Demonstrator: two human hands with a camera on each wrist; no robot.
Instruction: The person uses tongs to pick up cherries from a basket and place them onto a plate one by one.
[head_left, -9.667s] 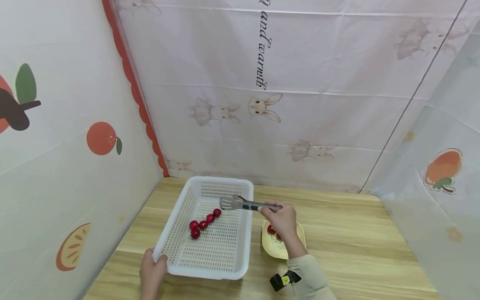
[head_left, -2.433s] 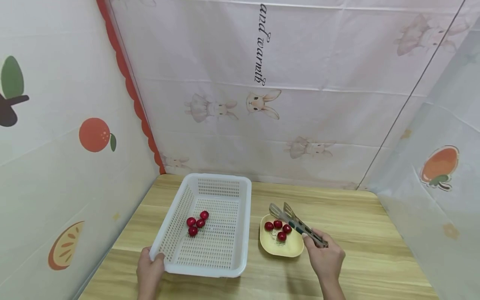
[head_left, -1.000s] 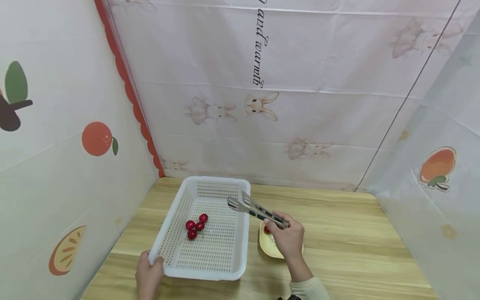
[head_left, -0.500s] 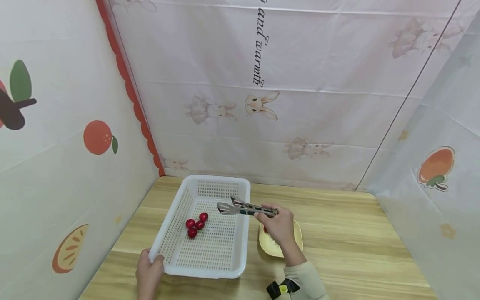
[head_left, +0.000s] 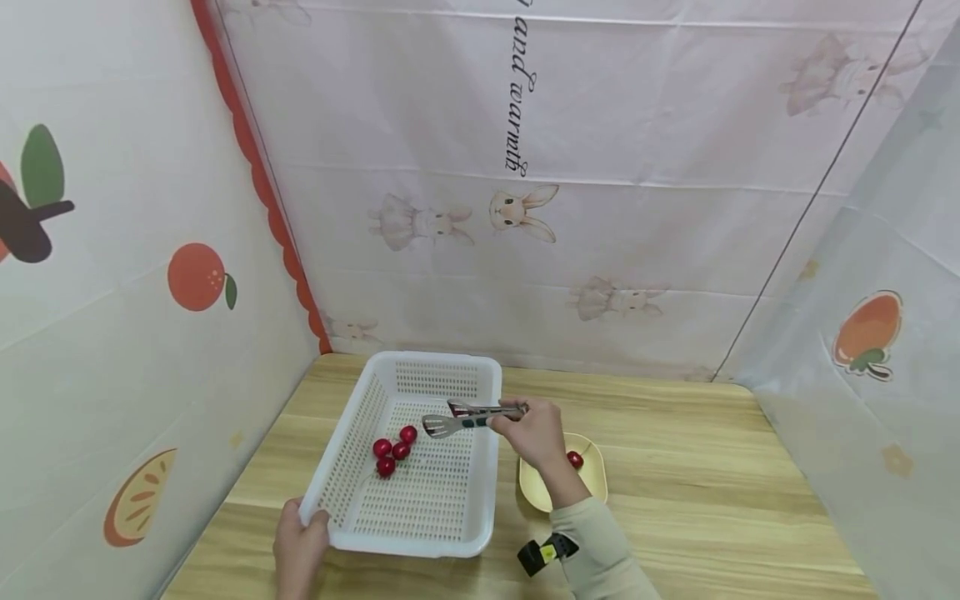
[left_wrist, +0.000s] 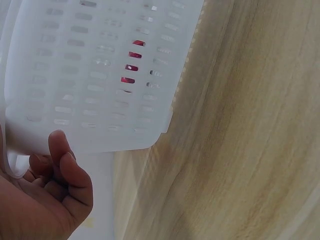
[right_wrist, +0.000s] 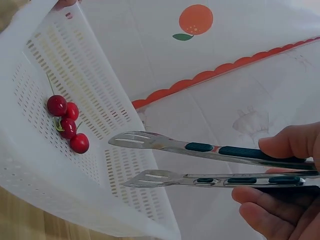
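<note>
My left hand [head_left: 300, 542] grips the near-left corner of a white perforated plastic basket [head_left: 491, 500], its fingers [left_wrist: 75, 180] curled under the rim in the left wrist view. Several red cherries [head_left: 386, 467] with stems lie clustered left of the middle of the basket floor. In my right hand [head_left: 536, 432] is a pair of metal tongs [right_wrist: 220, 151] with dark green grip inserts, thumb on one arm and fingers on the other. Its slotted tips stand apart over the basket, right of the cherries, with nothing between them.
Right of the basket, partly behind my right wrist, sits a small yellow dish [head_left: 600, 492] with a cherry [head_left: 575, 459] showing in it. Both stand on a wood-grain table [head_left: 697, 492]. Printed cloth walls [head_left: 600, 233] rise behind and at both sides.
My right hand has carried the tongs left from above the yellow dish to over the basket. Compared with the oldest frame, the basket holds one cherry fewer. My left hand keeps its grip.
</note>
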